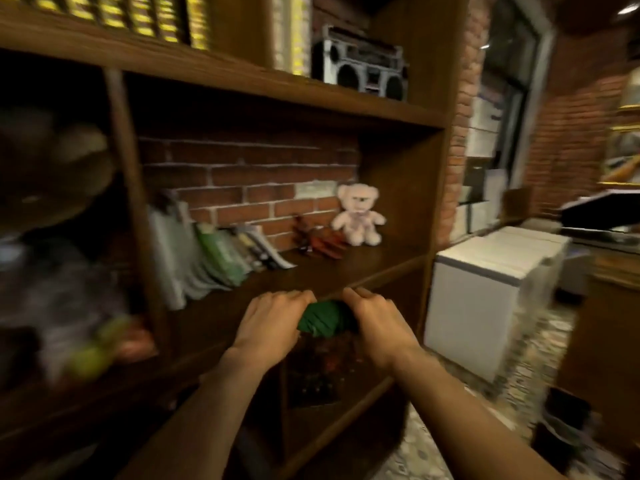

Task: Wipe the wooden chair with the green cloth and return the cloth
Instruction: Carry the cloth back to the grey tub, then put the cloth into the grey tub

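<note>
At far left a blurred compartment of the shelf unit (221, 77) is seen, its contents too smeared to name; next come leaning books (207, 254), a small red object (317, 242) that cannot be identified, and a pale teddy bear (358, 214) seated against the brick backing; a boombox (362, 67) stands on the board above; a white chest (491, 271) stands on the floor to the right of the unit.

In front of the shelf edge, the left hand (270, 322) is curled closed on the left end of the cloth (320, 318); the right hand (375, 323) is closed on its right end, with fingers (360, 296) hooked over the top; the cloth is thus held bunched between the two hands, touching both, just below the front lip of the teddy's board and above the lower compartment (whether it rests on anything there cannot be told).

The bundle's long axis runs left to right, from one hand to the other; neither hand is plainly nearer, since the cloth sits midway between them. No chair is shown, so it cannot be told whether the cloth is being taken out or put back. If it is being taken, it is to be drawn toward the body; if returned, pushed forward and let go; either way the shelf lies straight ahead of the grip.
</note>
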### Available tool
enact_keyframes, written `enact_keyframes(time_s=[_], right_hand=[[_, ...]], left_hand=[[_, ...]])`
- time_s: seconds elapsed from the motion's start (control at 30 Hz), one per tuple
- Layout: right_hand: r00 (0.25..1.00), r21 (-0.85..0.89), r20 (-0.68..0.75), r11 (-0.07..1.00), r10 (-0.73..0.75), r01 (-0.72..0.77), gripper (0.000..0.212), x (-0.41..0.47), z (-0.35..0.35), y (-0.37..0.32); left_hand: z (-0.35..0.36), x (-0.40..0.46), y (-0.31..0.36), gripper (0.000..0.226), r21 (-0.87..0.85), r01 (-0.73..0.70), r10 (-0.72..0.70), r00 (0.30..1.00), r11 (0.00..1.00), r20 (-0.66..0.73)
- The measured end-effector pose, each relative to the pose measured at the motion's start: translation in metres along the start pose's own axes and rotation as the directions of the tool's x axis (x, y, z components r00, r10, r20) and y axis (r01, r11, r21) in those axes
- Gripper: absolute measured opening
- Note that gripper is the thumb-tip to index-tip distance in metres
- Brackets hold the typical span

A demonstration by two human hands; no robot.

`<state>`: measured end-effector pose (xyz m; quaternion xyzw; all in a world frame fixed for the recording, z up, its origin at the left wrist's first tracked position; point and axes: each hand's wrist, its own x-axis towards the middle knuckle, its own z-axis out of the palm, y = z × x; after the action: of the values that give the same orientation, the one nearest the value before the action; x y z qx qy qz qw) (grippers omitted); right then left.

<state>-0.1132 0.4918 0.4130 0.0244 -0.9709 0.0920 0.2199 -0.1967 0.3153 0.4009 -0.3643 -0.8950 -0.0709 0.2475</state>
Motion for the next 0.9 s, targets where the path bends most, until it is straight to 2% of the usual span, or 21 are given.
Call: enact_keyframes(time_s=[0.2,0.33,0.4,0.47,0.57,0.73,0.9], right_hand=[[0.967,0.136,0.092,0.965,-0.236,0.222,0.058,0.046,0.062,-0.141],[0.921,0.223,0.108,0.912,-0.374,0.344,0.057,0.057,0.092,-0.21],[0.898,0.263,0.101,0.882,-0.429,0.392,0.056,0.056,0.105,-0.237],[0.87,0.306,0.073,0.841,-0.488,0.446,0.059,0.054,0.118,-0.254],[0.83,0.38,0.052,0.779,-0.556,0.498,0.061,0.048,0.136,-0.272],[0.787,0.472,0.117,0.731,-0.606,0.493,0.063,0.038,0.172,-0.283],[0.731,0.464,0.267,0.748,-0.628,0.474,0.059,0.013,0.219,-0.276]], left_hand=[[-0.036,-0.107,-0.127,0.034,0.074,0.252,-0.254,0.967,0.965,0.017],[-0.059,-0.167,-0.171,0.04,0.179,0.38,-0.387,0.922,0.908,0.009],[-0.069,-0.194,-0.182,0.044,0.241,0.446,-0.47,0.881,0.862,0.049],[-0.076,-0.215,-0.187,0.047,0.301,0.49,-0.532,0.843,0.818,0.076],[-0.079,-0.241,-0.19,0.065,0.348,0.558,-0.625,0.772,0.753,0.114],[-0.055,-0.276,-0.187,0.053,0.366,0.641,-0.716,0.69,0.674,0.11],[-0.012,-0.307,-0.171,0.055,0.353,0.674,-0.758,0.61,0.649,0.23]])
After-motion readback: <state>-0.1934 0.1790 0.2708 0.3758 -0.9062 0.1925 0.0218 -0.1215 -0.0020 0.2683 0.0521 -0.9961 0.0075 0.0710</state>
